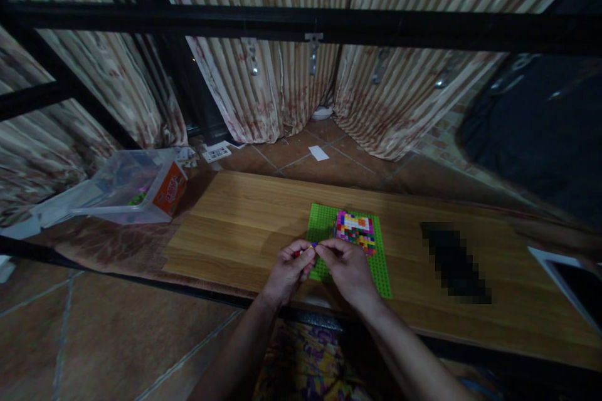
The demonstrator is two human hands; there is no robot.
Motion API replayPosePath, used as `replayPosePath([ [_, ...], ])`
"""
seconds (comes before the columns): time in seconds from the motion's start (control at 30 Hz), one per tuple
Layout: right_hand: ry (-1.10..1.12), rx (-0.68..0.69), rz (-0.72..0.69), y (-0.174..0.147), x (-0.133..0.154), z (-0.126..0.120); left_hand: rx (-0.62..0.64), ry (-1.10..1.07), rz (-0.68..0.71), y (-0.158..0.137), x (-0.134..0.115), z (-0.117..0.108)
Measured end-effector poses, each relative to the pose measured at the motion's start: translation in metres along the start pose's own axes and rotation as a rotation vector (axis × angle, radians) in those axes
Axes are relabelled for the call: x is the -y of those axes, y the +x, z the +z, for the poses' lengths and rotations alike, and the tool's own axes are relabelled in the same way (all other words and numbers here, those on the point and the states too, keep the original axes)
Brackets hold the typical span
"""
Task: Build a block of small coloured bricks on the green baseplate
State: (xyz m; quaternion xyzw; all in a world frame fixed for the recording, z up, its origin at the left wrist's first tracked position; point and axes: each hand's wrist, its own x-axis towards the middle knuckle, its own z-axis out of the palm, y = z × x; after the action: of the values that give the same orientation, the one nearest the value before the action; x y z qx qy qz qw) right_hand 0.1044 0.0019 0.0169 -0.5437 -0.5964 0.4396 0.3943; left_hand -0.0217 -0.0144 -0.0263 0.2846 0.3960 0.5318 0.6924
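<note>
A green studded baseplate (383, 276) lies on the wooden board, with a block of many-coloured building bricks (356, 232) on its upper right part. Over its left edge, my left hand (289, 270) and my right hand (348, 269) meet at the fingertips. Between them is a tiny dark blue or purple brick (315, 244), pinched from both sides. A bit of red, seemingly another brick (297, 254), shows in the fingers of my left hand. My fingers partly hide these small pieces, so their exact shapes are unclear.
The wooden board (235, 219) carries a blurred-out dark object (456, 263) and a tablet-like device (578, 282) to the right. A clear plastic bin (122, 182) with some bricks stands left. Black metal bars (282, 19) and striped curtains (263, 88) are beyond.
</note>
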Motion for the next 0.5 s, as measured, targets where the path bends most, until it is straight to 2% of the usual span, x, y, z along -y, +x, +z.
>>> replayPosePath([
  [0.17,0.122,-0.01,0.09,-0.005,0.004,-0.004,0.016,0.009,-0.006,0.0,-0.001,0.0],
  [0.27,0.121,-0.113,0.065,0.0,0.006,-0.02,0.01,-0.023,-0.014,0.0,-0.003,0.0],
  [0.37,0.027,-0.251,-0.045,0.017,0.002,-0.045,0.009,-0.052,-0.023,0.001,-0.003,0.0],
  [0.5,-0.189,-0.281,-0.117,0.048,-0.01,-0.072,-0.005,-0.077,-0.028,0.002,-0.003,-0.001],
])
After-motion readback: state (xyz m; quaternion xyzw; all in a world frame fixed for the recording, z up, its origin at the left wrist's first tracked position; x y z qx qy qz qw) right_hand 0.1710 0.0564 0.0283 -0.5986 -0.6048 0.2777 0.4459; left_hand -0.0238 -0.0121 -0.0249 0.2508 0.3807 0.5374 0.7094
